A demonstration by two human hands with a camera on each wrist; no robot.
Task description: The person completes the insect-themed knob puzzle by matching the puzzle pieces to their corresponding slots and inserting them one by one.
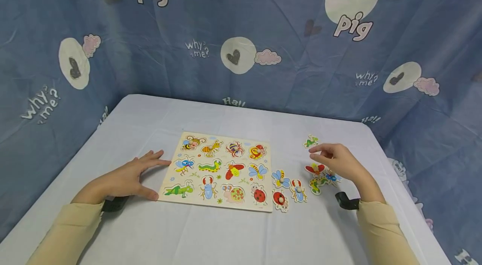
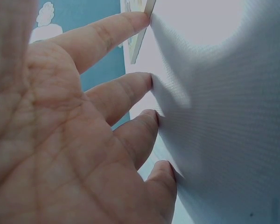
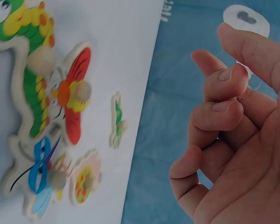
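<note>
My left hand (image 1: 129, 175) spreads its fingers at the left side of a wooden insect puzzle board (image 1: 248, 206); a finger and the thumb touch its edge. The right hand (image 1: 337, 160) hovers over knobbed puzzle pieces, fingers loosely bent, with nothing between them. Beyond its fingertips lies a green grasshopper piece (image 1: 311, 141). Below it are a red-winged bug piece (image 1: 314, 169), a caterpillar piece (image 1: 314, 187) and a blue mosquito piece (image 1: 333, 176). A snail piece (image 3: 86, 181) shows in the right wrist view; the hand hides it from the head view.
Right of the board lie a blue-winged bee piece (image 1: 280, 179), a ladybug piece (image 1: 280, 201) and a stag beetle piece (image 1: 298, 192). A white cloth (image 1: 226, 240) covers the table. Blue printed curtains (image 1: 211, 77) hang behind and at both sides.
</note>
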